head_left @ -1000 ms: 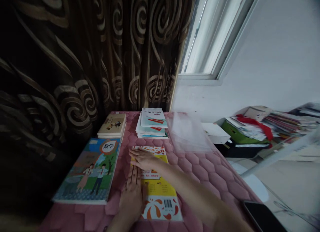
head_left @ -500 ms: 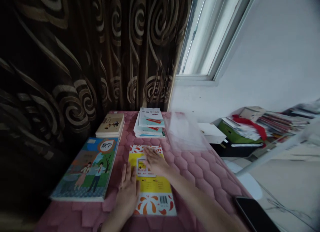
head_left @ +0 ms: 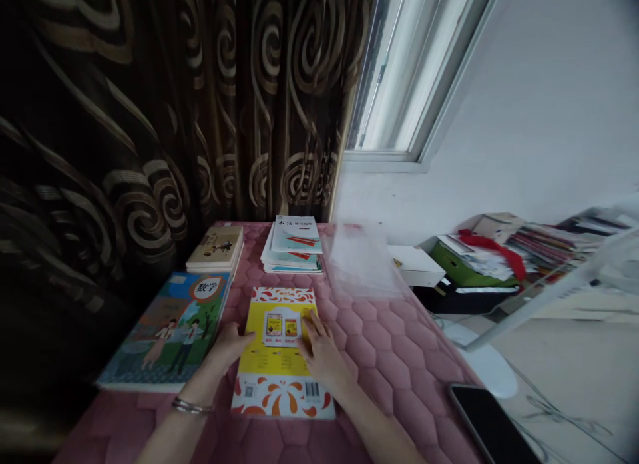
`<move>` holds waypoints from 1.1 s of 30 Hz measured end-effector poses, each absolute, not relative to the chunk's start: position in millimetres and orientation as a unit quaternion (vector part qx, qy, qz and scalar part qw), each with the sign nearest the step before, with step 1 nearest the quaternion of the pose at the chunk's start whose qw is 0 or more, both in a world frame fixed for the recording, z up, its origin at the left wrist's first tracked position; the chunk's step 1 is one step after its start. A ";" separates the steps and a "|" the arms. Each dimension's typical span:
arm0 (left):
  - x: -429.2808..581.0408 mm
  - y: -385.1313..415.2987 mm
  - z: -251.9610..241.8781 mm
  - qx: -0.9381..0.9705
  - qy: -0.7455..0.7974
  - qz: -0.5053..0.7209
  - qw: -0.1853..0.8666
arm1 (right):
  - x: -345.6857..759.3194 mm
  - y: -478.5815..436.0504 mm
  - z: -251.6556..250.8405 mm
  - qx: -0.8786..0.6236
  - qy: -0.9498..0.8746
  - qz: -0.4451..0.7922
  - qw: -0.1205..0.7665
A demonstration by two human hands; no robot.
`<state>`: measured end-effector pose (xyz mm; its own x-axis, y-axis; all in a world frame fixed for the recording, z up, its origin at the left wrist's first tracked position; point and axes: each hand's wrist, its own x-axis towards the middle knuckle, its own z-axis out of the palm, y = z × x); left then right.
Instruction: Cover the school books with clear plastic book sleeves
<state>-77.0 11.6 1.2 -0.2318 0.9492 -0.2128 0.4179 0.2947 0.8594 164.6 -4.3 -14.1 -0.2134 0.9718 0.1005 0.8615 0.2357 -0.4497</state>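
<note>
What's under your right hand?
Your right hand rests on the yellow cover of a paperback book. The part of the cover beneath the palm and fingers is hidden, so I can't see what's printed there.

数学 before you on the illustrated textbook (head_left: 170, 331), 书法练习指导 on the top booklet (head_left: 296, 234), barcode (head_left: 312, 389) on your yellow book (head_left: 279, 351), digits unreadable

The head camera looks forward and down from above the near edge of a pink quilted mat (head_left: 384, 384), close over the left hand (head_left: 227, 347) and right hand (head_left: 322, 354). A curtain (head_left: 150, 118) fills the far left, a window (head_left: 412, 71) the far right, and the floor (head_left: 564, 364) the near right.
</note>
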 end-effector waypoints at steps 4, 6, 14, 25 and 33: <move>-68.2 8.5 19.8 0.376 0.639 0.345 0.576 | 166.7 -3.5 -13.3 -0.603 -0.760 0.155 0.184; -63.2 6.1 26.1 0.323 0.638 0.384 0.584 | 165.5 -5.1 -3.2 -0.619 -0.757 0.145 0.155; -25.1 -9.9 83.5 0.323 0.648 0.475 0.500 | 136.2 -12.4 86.6 -0.541 -0.782 0.235 0.204; 64.5 -53.9 136.1 0.715 0.629 0.242 0.185 | 160.5 9.6 98.3 -0.328 -0.433 0.672 0.503; 77.0 -25.8 56.8 0.754 0.553 0.218 0.280 | 207.2 31.7 9.0 -0.433 -0.389 0.656 0.481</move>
